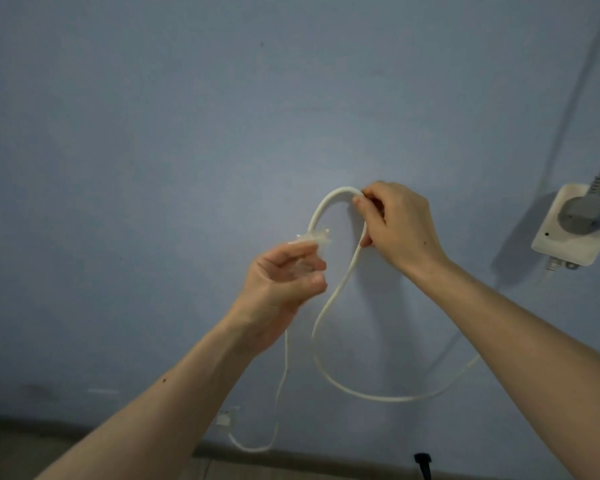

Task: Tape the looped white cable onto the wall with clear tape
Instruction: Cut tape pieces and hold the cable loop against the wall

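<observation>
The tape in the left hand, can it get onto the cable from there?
Probably yes. The left hand pinches the clear tape right beside the white cable, with nothing between them, while the right hand holds the loop against the wall.

A plain home room: painted blue wall [187,133], white socket box [568,226] at right, dark skirting [84,427] along the bottom.

Cable [329,299] looped against wall [153,133], arch at top, pinched there by right hand [395,223]. Tape [314,237] stuck across left side of arch, just above left hand [281,282]. Socket [568,226] at right edge of wall, plug [584,216] in it. Cable sagging below hands toward wall's bottom edge.
</observation>
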